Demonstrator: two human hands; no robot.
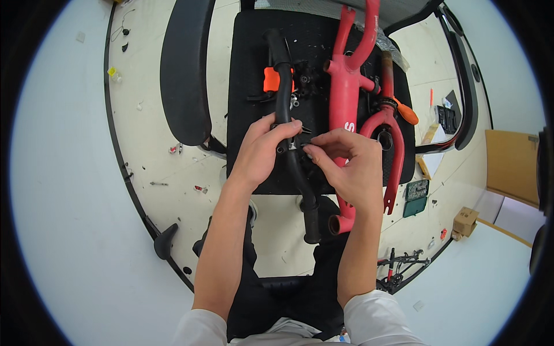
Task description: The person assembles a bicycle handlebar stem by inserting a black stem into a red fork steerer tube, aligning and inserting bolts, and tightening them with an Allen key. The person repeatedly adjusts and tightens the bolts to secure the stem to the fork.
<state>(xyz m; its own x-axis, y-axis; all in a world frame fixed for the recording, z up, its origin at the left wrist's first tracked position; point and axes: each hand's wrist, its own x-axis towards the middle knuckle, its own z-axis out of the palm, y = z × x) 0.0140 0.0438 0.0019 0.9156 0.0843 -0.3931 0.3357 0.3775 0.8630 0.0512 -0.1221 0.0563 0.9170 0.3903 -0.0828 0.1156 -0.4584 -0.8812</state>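
Observation:
A black bicycle handlebar (pixel 284 95) lies lengthwise on a black chair seat, its near grip hanging past the front edge. My left hand (pixel 259 150) is closed around the bar's middle, thumb on top, beside a silver clamp area (pixel 292 142). Just right of that clamp, my right hand (pixel 351 164) pinches with thumb and forefinger; a small dark piece shows at the fingertips, too small to name. Beneath the right hand and wrist runs a pink-red bicycle frame (pixel 344 95), partly covered by them.
Right of the frame lie a red fork (pixel 395 138) and an orange handle (pixel 407 112). An orange piece (pixel 271 79) and small black parts (pixel 307 75) sit by the handlebar. Armrests (pixel 187 75) flank the seat. On the floor are a saddle (pixel 166 241), green case (pixel 416 198) and cardboard box (pixel 465 221).

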